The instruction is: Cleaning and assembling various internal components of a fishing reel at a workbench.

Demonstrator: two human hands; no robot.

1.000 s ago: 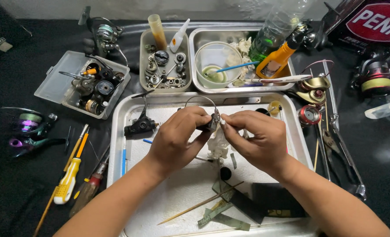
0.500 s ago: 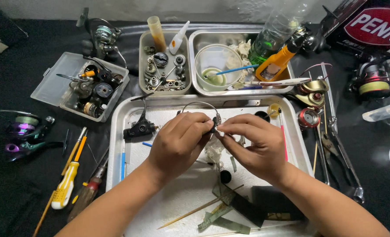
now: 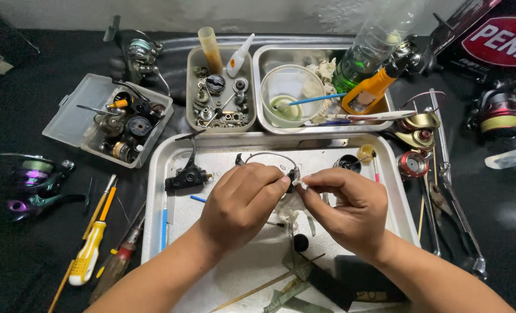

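Both hands meet over a steel tray point(image 3: 171, 174) in the head view. My left hand point(image 3: 240, 203) grips a small dark fishing-reel part with a thin wire bail arm point(image 3: 266, 156) arching above it. My right hand point(image 3: 345, 206) pinches a small white wad point(image 3: 302, 185) against the end of that part. White tissue point(image 3: 290, 208) lies on the tray just under the hands. A black reel body piece point(image 3: 186, 177) sits on the tray left of my left hand.
Behind the tray stand a small bin of reel parts point(image 3: 220, 98), a tray with a cup and blue brush point(image 3: 287, 101), an orange bottle point(image 3: 371, 93) and a green bottle point(image 3: 356, 58). A clear parts box point(image 3: 110, 119) and yellow screwdrivers point(image 3: 92, 249) lie left; pliers point(image 3: 452, 208) and spools right.
The hands stay together on the reel part; my right hand's fingers have shifted slightly, now pinching the white wad at the part's end. The view has drifted a little.
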